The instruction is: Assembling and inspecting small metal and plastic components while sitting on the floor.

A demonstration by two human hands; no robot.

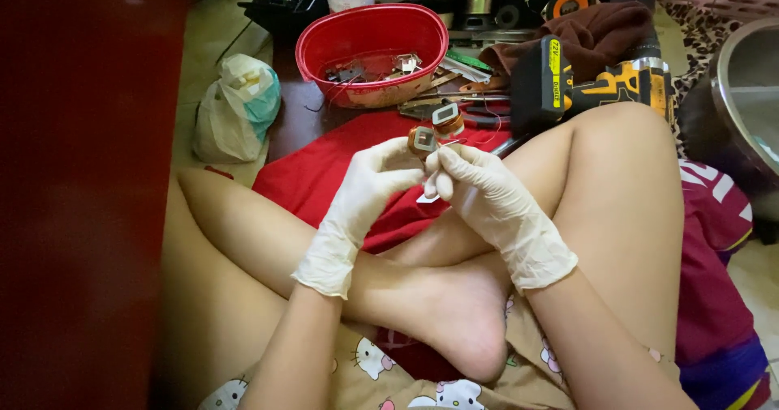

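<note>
I sit cross-legged on the floor with both hands in white gloves. My left hand [365,187] pinches a small copper wire coil [422,141] on a pale square bobbin. My right hand [479,187] touches the same coil from the right, fingertips closed on its wire or edge. A second copper coil [447,120] shows just above and behind the first, close to my right fingertips; I cannot tell whether it is held or lies on the cloth. A small white scrap [428,198] hangs under my hands.
A red cloth [308,175] lies under my legs. Behind it stands a red plastic bowl [369,49] with small metal parts. A yellow-black cordless drill [600,81], a brown rag [600,29], a plastic bag [239,106], a steel pot [742,94] surround me.
</note>
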